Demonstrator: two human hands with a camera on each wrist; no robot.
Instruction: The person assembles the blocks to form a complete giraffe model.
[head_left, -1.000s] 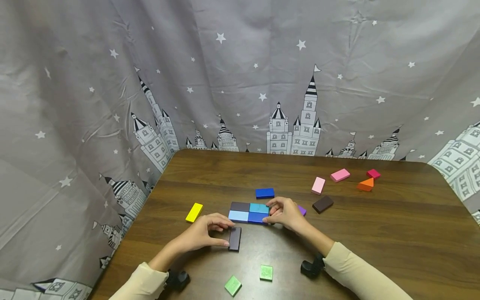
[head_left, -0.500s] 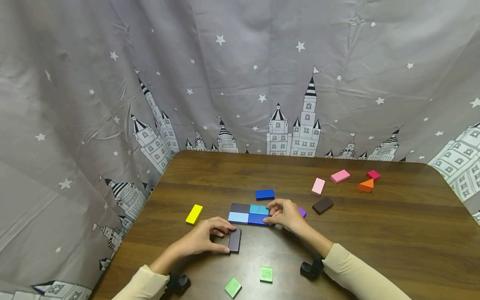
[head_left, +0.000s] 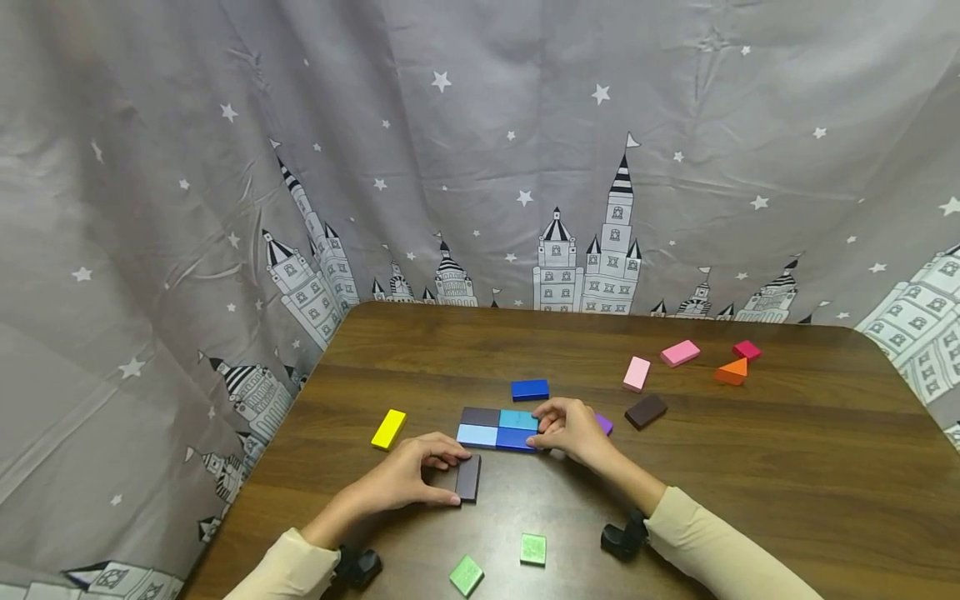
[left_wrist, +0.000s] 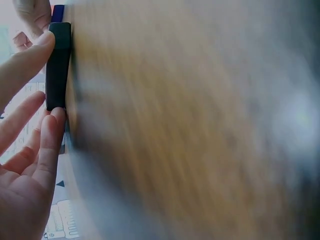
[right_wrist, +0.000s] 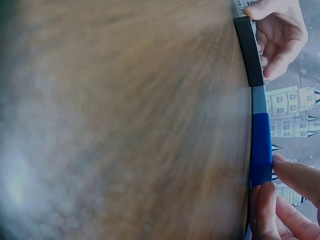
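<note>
My left hand [head_left: 412, 472] holds a dark rectangular block [head_left: 468, 478] by its two ends, thumb at the near end and fingertips at the far end. Just beyond it lies a flat group of blocks: dark brown [head_left: 480, 417], teal [head_left: 517, 419], light blue [head_left: 477, 434] and blue [head_left: 516, 438]. My right hand [head_left: 573, 429] grips the right end of this group, thumb by the blue block and index finger by the teal one. In the left wrist view the dark block [left_wrist: 59, 65] stretches between thumb and fingertips. The blue block [right_wrist: 261, 147] meets the right fingertips in the right wrist view.
A loose blue block [head_left: 530, 389] lies behind the group, a yellow one [head_left: 388, 429] left. Two green squares [head_left: 533, 549] lie in front. Pink [head_left: 636, 374], dark brown [head_left: 646, 411], purple [head_left: 603, 423], red [head_left: 746, 349] and orange [head_left: 732, 372] blocks sit right.
The left thumb has come round to the near end of the dark block, which has shifted slightly towards the group. My right hand keeps its place at the group's right end.
</note>
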